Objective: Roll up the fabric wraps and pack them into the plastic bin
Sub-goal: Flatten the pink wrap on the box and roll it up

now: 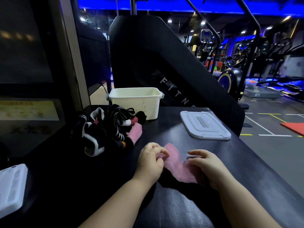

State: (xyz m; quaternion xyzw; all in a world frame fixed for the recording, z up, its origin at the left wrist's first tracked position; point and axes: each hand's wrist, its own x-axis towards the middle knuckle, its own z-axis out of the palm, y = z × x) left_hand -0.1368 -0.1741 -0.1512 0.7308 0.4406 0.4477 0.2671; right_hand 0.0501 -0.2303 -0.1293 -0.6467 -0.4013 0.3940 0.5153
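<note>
**Fig.** Head view, gym floor. A black machine panel (164, 63) rose at the far side. In front of it lay a black padded table (189, 203). A cream plastic bin (134, 102) stood open at far centre, and no wrap showed in the part of its inside that was visible. Its grey lid (204, 125) lay flat to the right, well apart from the bin. A pile of wraps (108, 127), mostly black and white w/ one pink end, sat just left of and near to the bin. A white tray-like object (11, 186) was cut off at the near left edge.

The pink wrap (174, 168) lay unrolled at near centre, betw. both hands. The left hand (150, 159) pinched its far left end w/ curled fingertips. The right hand (207, 163) lay palm down over its near right part, fingers loosely straight. Whether it pressed or only hovered could not be told.

Step in hand, by judgement: start of rolling the first wrap, w/ packing not begun. The next move likely calls for turning the pinched end over on itself, w/ the right hand keeping the strip flat and taut so the roll stays tight.

Legible text: "FITN…" on the panel, the rest hidden. "01" showed on a far right platform (257, 94). A yellow sign at far left was too blurred to read.
</note>
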